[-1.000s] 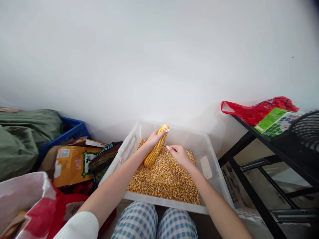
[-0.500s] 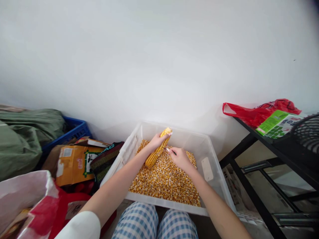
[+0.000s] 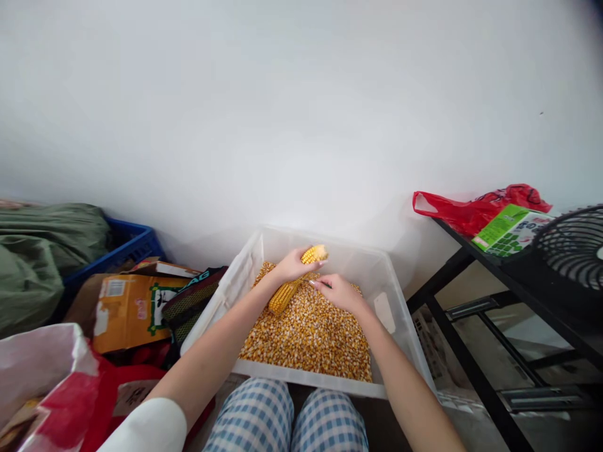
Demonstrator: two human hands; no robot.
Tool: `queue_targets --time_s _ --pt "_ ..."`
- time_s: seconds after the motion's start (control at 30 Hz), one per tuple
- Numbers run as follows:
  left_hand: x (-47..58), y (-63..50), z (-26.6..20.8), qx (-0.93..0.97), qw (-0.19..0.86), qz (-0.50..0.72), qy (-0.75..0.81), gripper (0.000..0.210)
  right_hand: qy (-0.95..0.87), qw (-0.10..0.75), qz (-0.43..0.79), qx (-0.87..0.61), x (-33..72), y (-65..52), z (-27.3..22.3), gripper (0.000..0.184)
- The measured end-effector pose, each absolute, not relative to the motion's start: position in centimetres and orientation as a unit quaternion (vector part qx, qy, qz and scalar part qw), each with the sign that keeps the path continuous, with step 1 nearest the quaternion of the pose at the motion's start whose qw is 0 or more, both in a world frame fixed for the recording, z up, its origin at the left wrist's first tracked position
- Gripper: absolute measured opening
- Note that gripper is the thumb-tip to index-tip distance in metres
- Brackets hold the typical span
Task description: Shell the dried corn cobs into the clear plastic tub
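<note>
While the corn cob (image 3: 311,253) sits near the centre of the frame, the left hand (image 3: 293,267) grips it with curled fingers, leaving a pale, blunt tip pointing right. Lower left of that hand shows more knobbly yellow cob, whether the same one or a second I cannot tell. Just beside it, the right hand (image 3: 340,292) pinches a slim dark object (image 3: 328,286), too small to identify.

Both hands work inside the plastic tub (image 3: 358,263), presumably because its cloudy, sloping walls catch anything loose; small, hard-looking kernels (image 3: 306,339) lie heaped there. The tub stands against the knees in soft checked trousers (image 3: 254,414), probably for easy reach. At mid-left lies a creased cardboard box (image 3: 125,314); at right, a crinkled red bag (image 3: 466,213).
</note>
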State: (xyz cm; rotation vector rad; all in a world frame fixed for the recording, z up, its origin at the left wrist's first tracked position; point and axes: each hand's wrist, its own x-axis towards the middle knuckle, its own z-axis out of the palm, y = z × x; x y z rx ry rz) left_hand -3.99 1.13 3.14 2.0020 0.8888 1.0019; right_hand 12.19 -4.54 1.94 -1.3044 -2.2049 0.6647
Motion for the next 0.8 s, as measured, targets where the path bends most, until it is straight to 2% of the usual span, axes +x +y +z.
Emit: queue_targets --time_s 0.1,0.17,0.37,0.43,0.8 --pt "-3.9 1.2 2.5 0.813 0.329 0.34 0.339 0.031 -0.825 0.215 0.231 -0.469 12.4 -4.5 1.8 0.03" --pt "-3.9 1.5 2.1 0.788 0.346 0.363 0.358 0.033 -0.828 0.199 0.227 -0.473 12.5 -4.4 1.8 0.031" --pt "-3.9 2.4 2.2 0.61 0.542 0.415 0.403 0.044 -0.797 0.256 0.233 -0.495 12.5 -4.5 2.4 0.033" --pt "-3.9 2.4 2.3 0.585 0.573 0.417 0.394 0.043 -0.789 0.276 0.223 -0.502 12.2 -4.6 2.4 0.034" --pt "-3.7 2.1 2.6 0.582 0.578 0.422 0.385 0.041 -0.79 0.289 0.202 -0.502 11.8 -4.7 2.0 0.032"
